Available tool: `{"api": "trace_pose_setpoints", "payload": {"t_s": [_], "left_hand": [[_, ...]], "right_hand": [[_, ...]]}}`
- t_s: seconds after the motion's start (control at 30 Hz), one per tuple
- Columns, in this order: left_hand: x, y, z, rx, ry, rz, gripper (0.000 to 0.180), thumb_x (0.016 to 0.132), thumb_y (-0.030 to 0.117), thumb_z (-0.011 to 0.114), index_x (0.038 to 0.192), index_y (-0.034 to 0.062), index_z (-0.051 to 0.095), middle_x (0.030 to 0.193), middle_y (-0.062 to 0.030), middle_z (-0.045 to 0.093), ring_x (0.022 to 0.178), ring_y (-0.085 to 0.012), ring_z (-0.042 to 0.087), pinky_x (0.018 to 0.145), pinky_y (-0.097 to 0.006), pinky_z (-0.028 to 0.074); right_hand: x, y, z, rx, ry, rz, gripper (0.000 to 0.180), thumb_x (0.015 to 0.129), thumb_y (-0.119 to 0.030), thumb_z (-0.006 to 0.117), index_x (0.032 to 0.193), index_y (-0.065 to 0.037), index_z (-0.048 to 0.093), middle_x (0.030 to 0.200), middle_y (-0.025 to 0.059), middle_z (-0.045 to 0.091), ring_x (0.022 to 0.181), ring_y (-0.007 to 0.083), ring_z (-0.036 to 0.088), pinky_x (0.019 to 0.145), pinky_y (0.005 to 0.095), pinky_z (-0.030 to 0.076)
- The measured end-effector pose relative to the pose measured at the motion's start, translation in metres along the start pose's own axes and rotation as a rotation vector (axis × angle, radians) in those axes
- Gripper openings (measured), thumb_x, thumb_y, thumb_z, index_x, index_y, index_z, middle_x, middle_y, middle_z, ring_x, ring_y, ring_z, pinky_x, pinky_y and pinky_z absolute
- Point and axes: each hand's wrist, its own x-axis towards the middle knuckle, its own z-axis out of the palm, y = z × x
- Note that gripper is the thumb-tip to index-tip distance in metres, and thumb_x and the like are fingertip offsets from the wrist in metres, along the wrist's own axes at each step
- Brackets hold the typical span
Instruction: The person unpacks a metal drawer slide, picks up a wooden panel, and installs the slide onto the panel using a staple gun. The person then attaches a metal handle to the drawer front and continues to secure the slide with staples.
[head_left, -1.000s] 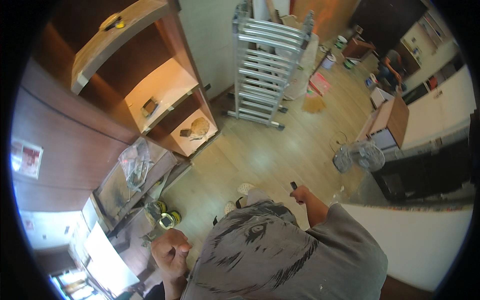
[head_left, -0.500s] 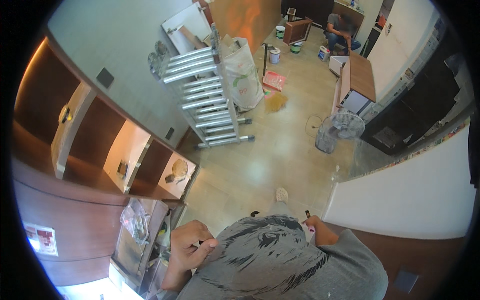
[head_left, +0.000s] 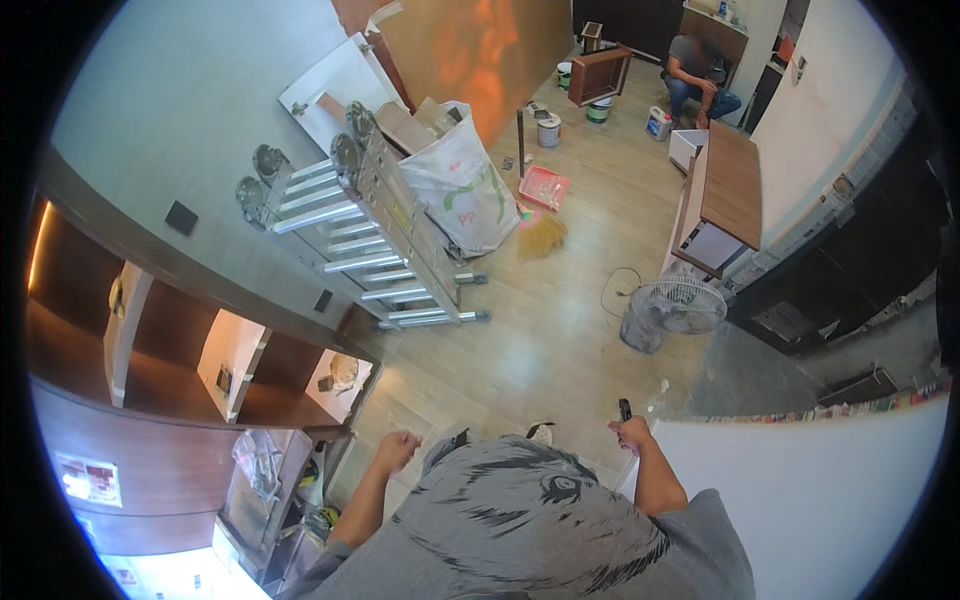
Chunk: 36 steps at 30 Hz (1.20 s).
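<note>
The right hand (head_left: 632, 434) is closed around a small dark tool (head_left: 625, 410), its tip sticking up out of the fist; too small to tell what kind. The hand is raised at the person's right side, just beside the near edge of the white wall panel (head_left: 800, 500) that runs off to the right of it. The left hand (head_left: 398, 447) is curled into a loose fist with nothing visible in it, held out at the left side, above the pale wood-plank floor (head_left: 540, 340) and near the open brown wooden shelf unit (head_left: 250, 370) further to its left.

Ahead of both hands, well apart, a folded aluminium ladder (head_left: 385, 245) lies on the floor with a large white woven sack (head_left: 460, 190) leaning at its far side. Beyond the right hand stands a grey floor fan (head_left: 670, 312), and past that a brown-topped cabinet (head_left: 728, 190). Another person sits crouched at the far end of the room (head_left: 700, 70).

As a judgement: to work well with the tool, the grip should stay firm and low on the handle, the tip kept in sight, and the free left hand used to steady against the panel edge while staying clear of the tip.
</note>
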Motion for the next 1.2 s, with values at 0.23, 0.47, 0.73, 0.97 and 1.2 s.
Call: {"api": "trace_pose_setpoints", "payload": {"t_s": [0.23, 0.47, 0.73, 0.97, 1.2], "left_hand": [[0.052, -0.091, -0.01, 0.293, -0.286, -0.29, 0.034, 0.094, 0.037, 0.073, 0.098, 0.0037, 0.078, 0.085, -0.0093, 0.074, 0.068, -0.0195, 0.069, 0.064, -0.034, 0.059], [0.261, -0.007, -0.011, 0.499, -0.361, -0.187, 0.035, 0.094, 0.038, 0.069, 0.098, 0.0045, 0.079, 0.094, -0.0179, 0.077, 0.075, -0.0305, 0.074, 0.071, -0.043, 0.06], [0.437, 0.345, -0.04, -0.041, -0.207, 0.303, 0.029, 0.1, 0.032, 0.067, 0.092, 0.0037, 0.069, 0.072, -0.0046, 0.062, 0.068, -0.0153, 0.059, 0.064, -0.034, 0.048], [0.517, 0.451, -0.087, -0.386, -0.045, 0.133, 0.025, 0.1, 0.027, 0.07, 0.093, 0.0034, 0.069, 0.075, 0.0002, 0.062, 0.068, -0.0098, 0.056, 0.063, -0.029, 0.046], [0.546, 0.474, -0.098, -0.271, 0.184, 0.044, 0.03, 0.096, 0.029, 0.074, 0.086, 0.001, 0.068, 0.075, -0.0047, 0.064, 0.071, -0.0141, 0.059, 0.066, -0.032, 0.048]], "right_hand": [[0.076, -0.012, -0.009, 0.28, -0.141, 0.176, 0.027, 0.089, -0.024, 0.083, 0.091, -0.001, 0.069, 0.075, 0.0084, 0.065, 0.063, 0.0206, 0.066, 0.053, 0.0352, 0.051], [0.115, -0.047, -0.023, -0.029, -0.179, 0.166, 0.024, 0.09, -0.018, 0.078, 0.103, 0.002, 0.074, 0.086, 0.0097, 0.072, 0.069, 0.0206, 0.067, 0.06, 0.0339, 0.052], [0.16, -0.199, -0.079, 0.161, 0.037, 0.212, 0.022, 0.093, -0.019, 0.071, 0.101, 0.002, 0.07, 0.085, 0.0103, 0.07, 0.075, 0.02, 0.068, 0.067, 0.0339, 0.056], [0.284, -0.321, -0.118, 0.123, -0.13, 0.01, 0.027, 0.089, -0.008, 0.075, 0.112, 0.001, 0.066, 0.09, 0.0107, 0.071, 0.077, 0.0227, 0.069, 0.07, 0.0379, 0.058], [0.398, -0.456, -0.194, 0.074, -0.092, 0.12, 0.01, 0.1, -0.011, 0.063, 0.103, -0.001, 0.063, 0.089, 0.0113, 0.07, 0.075, 0.0227, 0.067, 0.063, 0.0396, 0.055]]}}
